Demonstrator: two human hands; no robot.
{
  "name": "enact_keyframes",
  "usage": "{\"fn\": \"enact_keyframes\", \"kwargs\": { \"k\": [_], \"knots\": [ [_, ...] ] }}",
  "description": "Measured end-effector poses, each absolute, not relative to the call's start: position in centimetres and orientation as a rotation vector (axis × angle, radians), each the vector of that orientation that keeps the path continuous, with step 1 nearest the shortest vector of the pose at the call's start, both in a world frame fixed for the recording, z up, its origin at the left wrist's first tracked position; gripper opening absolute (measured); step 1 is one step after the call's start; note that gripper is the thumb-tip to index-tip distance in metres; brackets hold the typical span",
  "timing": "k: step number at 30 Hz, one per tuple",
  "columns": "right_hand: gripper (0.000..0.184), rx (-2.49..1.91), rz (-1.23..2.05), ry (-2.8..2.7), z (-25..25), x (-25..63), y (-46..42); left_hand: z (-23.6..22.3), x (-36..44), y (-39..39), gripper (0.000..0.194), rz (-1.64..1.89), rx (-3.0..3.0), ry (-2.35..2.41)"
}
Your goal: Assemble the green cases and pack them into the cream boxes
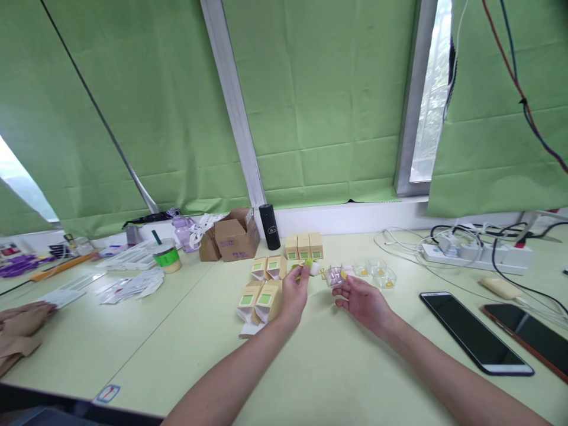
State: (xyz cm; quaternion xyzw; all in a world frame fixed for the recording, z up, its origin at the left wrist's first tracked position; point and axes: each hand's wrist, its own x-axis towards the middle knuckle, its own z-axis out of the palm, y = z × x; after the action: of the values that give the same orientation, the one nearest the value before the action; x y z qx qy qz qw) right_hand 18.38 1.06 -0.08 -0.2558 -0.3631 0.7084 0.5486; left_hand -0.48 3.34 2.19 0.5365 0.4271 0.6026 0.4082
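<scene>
My left hand (pixel 296 291) is closed in a pinch at the middle of the table, gripping a small green round piece (pixel 308 262). A small white item (pixel 315 269) lies just past its fingertips. To the right, my right hand (pixel 364 303) holds a small transparent plastic box (pixel 335 276) between thumb and fingers, tilted above the table. Behind that hand sit several similar transparent boxes (pixel 378 267) with yellow spots. Left of my left hand stand several small cream cartons (pixel 268 300) with green windows, and a row of closed cartons (pixel 303 246) is farther back.
A black bottle (pixel 270 227) and an open cardboard box (pixel 237 236) stand by the wall. A green-sleeved cup (pixel 167 255) is at left, near papers (pixel 133 285). On the right lie two phones (pixel 474 331) (pixel 530 334), a power strip (pixel 479 257) and loose cables.
</scene>
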Motion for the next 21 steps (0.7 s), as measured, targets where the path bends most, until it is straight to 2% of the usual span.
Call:
{"fn": "enact_keyframes", "kwargs": {
  "k": [6,12,21],
  "knots": [
    [0.037,-0.682,1.559,-1.015,-0.1,18.3,1.1,1.9,-0.5,3.5,0.058,1.513,1.382,1.085],
    [0.039,-0.605,1.592,-0.92,0.8,17.8,0.4,1.7,-0.4,3.7,0.058,1.506,1.37,1.055],
    [0.05,-0.755,1.461,-0.959,0.7,17.7,0.3,1.1,-0.3,4.0,0.056,1.481,1.43,1.012]
  ]
}}
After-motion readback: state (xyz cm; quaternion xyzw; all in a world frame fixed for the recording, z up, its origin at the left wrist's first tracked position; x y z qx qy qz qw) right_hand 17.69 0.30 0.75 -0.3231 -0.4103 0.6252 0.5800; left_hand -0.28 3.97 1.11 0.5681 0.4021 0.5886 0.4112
